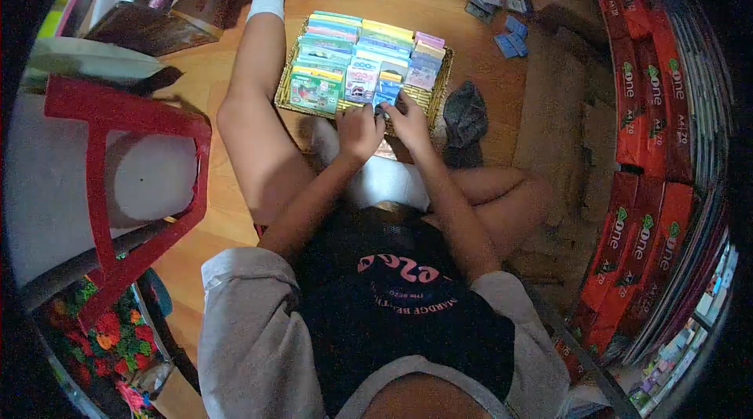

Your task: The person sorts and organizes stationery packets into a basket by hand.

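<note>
The right hand is pinching the small, flat blue packet at the rectangular golden wicker basket's near side, ideally lightly to avoid creasing, while the left hand is curling beside it, its grip unclear.

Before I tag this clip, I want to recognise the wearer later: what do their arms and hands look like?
The left sleeve and right sleeve are loose and pale grey, ending around the elbows. The forearms are uncovered. The left hand and right hand wear no gloves, and no watch or bracelet shows.
</note>
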A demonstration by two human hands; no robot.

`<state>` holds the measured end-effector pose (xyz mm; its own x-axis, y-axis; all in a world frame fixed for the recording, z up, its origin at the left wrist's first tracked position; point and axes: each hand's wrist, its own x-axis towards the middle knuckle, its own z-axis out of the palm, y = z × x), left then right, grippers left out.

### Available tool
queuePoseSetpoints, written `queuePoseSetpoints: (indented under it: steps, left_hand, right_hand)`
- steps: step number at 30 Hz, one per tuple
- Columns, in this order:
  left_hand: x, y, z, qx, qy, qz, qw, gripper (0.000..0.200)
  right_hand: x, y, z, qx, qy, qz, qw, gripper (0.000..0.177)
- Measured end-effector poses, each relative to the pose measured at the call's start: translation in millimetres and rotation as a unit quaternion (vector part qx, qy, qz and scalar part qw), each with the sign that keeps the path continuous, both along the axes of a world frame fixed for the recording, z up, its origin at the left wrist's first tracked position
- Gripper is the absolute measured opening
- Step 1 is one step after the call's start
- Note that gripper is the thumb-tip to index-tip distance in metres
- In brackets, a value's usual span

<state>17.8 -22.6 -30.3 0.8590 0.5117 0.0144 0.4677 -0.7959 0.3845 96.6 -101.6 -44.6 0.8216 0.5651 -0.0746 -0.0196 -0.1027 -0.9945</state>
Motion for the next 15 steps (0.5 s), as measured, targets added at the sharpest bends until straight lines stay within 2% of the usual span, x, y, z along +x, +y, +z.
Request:
queuePoseSetpoints:
  steps: [3, 5, 9, 10, 11, 12, 15]
  left_hand:
    - [-0.2, -1.6, -2.2, 0.017, -0.01, 0.009, 1.0, 0.023]
    - [1.0, -3.4, -2.0, 0.031, -0.019, 0.013, 0.999, 0.023]
    - [0.2, -3.7, 2.0, 0.033, -0.008, 0.026, 0.999, 0.023]
    - [-0.4, -2.5, 1.7, 0.032, -0.001, 0.028, 0.999, 0.024]
    - [-1.3, -1.3, 1.1, 0.031, 0.007, 0.03, 0.999, 0.025]
    - [-1.6, -0.7, 0.6, 0.03, 0.006, 0.027, 0.999, 0.025]
    - [-1.2, 1.4, -1.2, 0.044, 0.024, 0.035, 0.998, 0.024]
  right_hand:
    - [-0.1, -1.9, 12.3, -0.023, -0.006, -0.006, 1.0, 0.03]
    - [-0.7, -4.6, 30.3, -0.059, 0.028, 0.015, 0.998, 0.044]
    - [2.9, -5.9, 19.6, -0.064, 0.008, 0.003, 0.998, 0.048]
    - [2.1, -7.6, 21.9, -0.182, -0.13, -0.023, 0.974, 0.05]
    - [2.3, -9.3, 24.0, -0.294, -0.262, -0.048, 0.918, 0.051]
    - [6.4, -12.3, 26.7, -0.296, -0.262, -0.051, 0.917, 0.051]
    - [26.4, -25.8, 60.4, -0.294, -0.137, 0.015, 0.946, 0.043]
